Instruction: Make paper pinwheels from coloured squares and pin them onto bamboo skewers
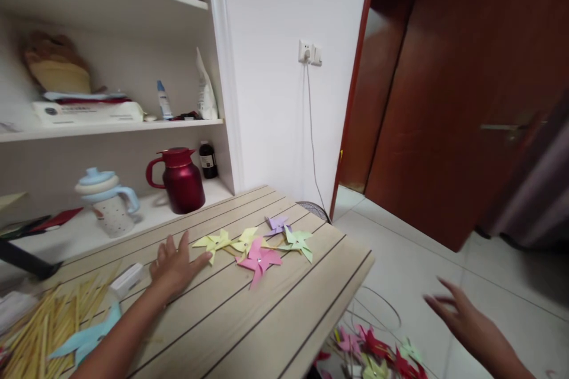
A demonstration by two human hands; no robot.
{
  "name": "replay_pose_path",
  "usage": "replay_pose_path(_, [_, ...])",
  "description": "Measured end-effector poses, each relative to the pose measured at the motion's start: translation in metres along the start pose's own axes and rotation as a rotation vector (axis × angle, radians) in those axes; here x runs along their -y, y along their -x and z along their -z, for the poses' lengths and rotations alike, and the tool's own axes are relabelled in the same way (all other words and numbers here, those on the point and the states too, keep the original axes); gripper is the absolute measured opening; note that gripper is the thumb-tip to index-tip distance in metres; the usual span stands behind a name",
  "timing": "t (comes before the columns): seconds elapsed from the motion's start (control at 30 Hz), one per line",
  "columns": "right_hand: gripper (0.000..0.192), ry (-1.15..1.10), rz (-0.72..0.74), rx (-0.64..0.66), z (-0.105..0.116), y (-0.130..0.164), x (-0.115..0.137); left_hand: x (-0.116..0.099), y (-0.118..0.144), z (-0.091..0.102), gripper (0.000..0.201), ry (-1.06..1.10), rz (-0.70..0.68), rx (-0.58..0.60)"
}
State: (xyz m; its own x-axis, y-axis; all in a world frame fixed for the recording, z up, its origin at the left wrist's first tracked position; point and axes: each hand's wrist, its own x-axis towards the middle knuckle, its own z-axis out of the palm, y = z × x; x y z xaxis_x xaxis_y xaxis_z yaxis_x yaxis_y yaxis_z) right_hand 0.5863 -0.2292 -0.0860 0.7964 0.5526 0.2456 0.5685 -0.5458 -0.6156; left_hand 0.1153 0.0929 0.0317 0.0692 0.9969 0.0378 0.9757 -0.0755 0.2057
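My left hand (172, 266) is over the striped table with its fingers spread, and the thumb reaches to the edge of a yellow paper pinwheel (216, 243); whether it touches is unclear. Beside that pinwheel lie a second yellow pinwheel (246, 239), a pink pinwheel (259, 259), a purple pinwheel (276, 224) and a pale green pinwheel (299, 241), close together and partly overlapping. Under my left forearm a light blue pinwheel (86, 336) is partly hidden. Out past the table's right side, my right hand (460, 314) hangs in the air above the floor, fingers apart, holding nothing.
Thin wooden sticks (56, 320) and a small white box (127, 280) lie at the table's left. More pinwheels (377, 352) stand low beside the table (267, 320). Behind are a red thermos jug (181, 180), a light blue cup (109, 204) and a brown door (444, 83).
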Motion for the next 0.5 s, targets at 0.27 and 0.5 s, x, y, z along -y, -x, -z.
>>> replay_pose_path(0.27, [0.077,-0.068,0.582,0.535,-0.099,-0.049,0.277,-0.024,0.0,-0.015,0.089,0.078,-0.128,0.181])
replay_pose_path(0.5, [0.05,-0.081,0.911,0.833,-0.136,-0.042,0.323,-0.088,0.056,-0.033,0.1,0.128,-0.278,0.271])
